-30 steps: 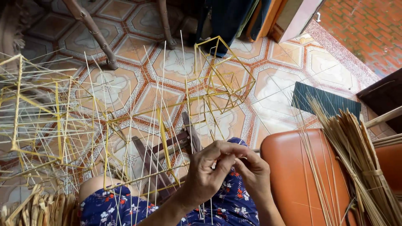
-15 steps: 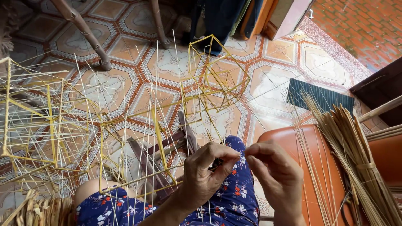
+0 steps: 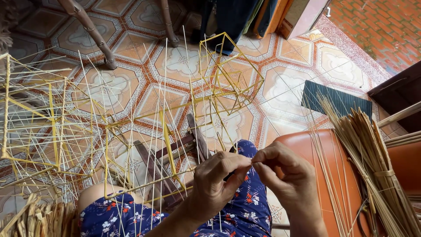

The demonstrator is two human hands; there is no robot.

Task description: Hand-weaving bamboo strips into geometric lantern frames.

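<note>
My left hand (image 3: 217, 184) and my right hand (image 3: 285, 177) meet fingertip to fingertip over my lap, pinching a thin bamboo sliver (image 3: 251, 162) between them. The sliver is very fine and hard to follow. In front of my hands stands a frame of yellow bamboo sticks (image 3: 166, 145) with many thin slivers sticking up. A cube-shaped stick frame (image 3: 230, 72) sits farther off on the tiled floor.
More stick frames (image 3: 39, 123) spread at the left. A tied bundle of bamboo strips (image 3: 372, 162) lies on an orange seat (image 3: 324, 175) at the right. A small wooden stand (image 3: 175, 153), a dark mat (image 3: 335, 98) and furniture legs (image 3: 90, 33) are on the patterned floor.
My right hand drew a little apart from the left, then came back so the fingertips meet again. The view shifted slightly down and right.
</note>
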